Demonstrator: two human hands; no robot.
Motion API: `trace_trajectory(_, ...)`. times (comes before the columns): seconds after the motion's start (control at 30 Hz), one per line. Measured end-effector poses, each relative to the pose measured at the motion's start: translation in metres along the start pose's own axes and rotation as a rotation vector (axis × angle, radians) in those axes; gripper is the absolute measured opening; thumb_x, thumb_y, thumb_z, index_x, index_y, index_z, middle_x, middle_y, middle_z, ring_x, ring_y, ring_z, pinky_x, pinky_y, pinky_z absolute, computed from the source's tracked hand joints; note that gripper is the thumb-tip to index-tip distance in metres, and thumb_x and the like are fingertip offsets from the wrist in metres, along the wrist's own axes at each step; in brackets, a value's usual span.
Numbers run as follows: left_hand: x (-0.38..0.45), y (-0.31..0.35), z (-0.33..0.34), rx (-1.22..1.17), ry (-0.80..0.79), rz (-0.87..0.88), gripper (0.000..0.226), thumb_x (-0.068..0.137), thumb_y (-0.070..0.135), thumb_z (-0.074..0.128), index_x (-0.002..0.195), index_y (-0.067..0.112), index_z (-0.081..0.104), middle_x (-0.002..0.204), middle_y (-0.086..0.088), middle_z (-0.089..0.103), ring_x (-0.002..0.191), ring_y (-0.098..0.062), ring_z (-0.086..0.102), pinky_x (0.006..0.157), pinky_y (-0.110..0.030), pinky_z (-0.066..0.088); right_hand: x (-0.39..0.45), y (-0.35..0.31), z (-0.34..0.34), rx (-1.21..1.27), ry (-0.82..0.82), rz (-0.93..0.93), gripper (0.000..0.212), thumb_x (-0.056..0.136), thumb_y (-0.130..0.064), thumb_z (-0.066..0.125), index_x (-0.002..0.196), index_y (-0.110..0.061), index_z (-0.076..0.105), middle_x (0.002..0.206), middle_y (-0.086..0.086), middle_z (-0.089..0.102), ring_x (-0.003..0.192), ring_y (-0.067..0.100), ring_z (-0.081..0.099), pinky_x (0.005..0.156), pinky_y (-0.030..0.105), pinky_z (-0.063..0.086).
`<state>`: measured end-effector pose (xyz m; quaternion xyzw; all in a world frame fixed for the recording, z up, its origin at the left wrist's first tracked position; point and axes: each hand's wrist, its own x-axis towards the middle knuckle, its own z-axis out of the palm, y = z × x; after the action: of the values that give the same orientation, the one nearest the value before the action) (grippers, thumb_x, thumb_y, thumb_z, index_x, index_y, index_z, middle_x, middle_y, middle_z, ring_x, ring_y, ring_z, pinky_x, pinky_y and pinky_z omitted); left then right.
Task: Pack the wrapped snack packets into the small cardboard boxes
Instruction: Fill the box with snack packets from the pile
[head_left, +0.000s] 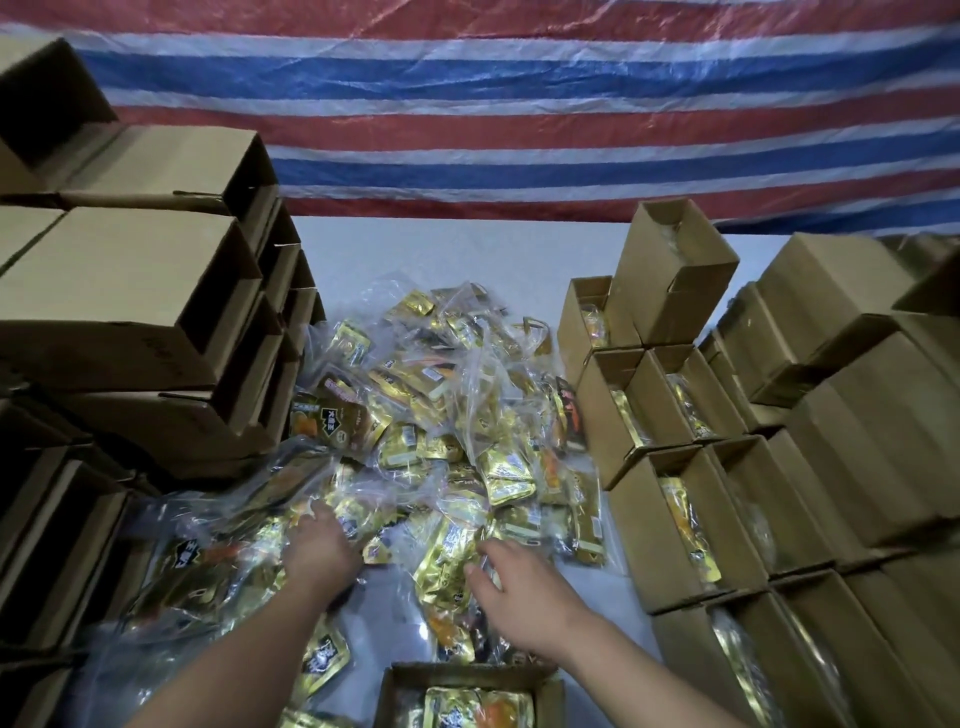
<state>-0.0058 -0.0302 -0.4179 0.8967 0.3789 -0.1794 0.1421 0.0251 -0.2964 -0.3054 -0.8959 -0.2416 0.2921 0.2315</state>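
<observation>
With both hands down in the heap of snack packets (441, 415), it's the gathering step — left hand (319, 551) fingers buried, cannot tell; right hand (519, 587) fingers curled, pinching a gold packet (447, 566). Next: lift it into the near open box (395, 691).

I am working in a makeshift packing room. Stacks of plain cardboard boxes (130, 291) rise on my left, rows of filled boxes (691, 514) stand on my right, a heap of bagged snack packets (441, 415) covers the pale surface (441, 249), and a striped tarpaulin (519, 104) hangs at the far side.
</observation>
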Motion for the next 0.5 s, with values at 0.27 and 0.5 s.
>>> trace_trajectory(0.27, -0.046, -0.006, -0.068, -0.525, -0.010, 0.130, 0.018, 0.071, 0.022, 0.076, 0.082, 0.014, 0.065, 0.057, -0.002, 0.065, 0.042, -0.011, 0.056, 0.043, -0.027, 0.045, 0.019, -0.022, -0.015, 0.229, 0.046, 0.040, 0.031, 0.101, -0.050, 0.041, 0.110, -0.028, 0.061, 0.100, -0.011, 0.062, 0.088, 0.005, 0.059, 0.083, 0.031, 0.052)
trace_trajectory(0.5, -0.121, 0.036, -0.180, -0.917, 0.052, 0.397, 0.036, 0.075, 0.039, 0.083, 0.088, 0.030, 0.050, 0.067, 0.011, 0.068, 0.053, -0.005, 0.066, 0.043, -0.018, 0.046, 0.031, -0.089, -0.065, 1.125, -0.104, -0.115, 0.073, 0.063, -0.072, 0.074, 0.125, -0.041, 0.052, 0.139, -0.001, 0.056, 0.130, 0.019, 0.052, 0.113, 0.043, 0.037)
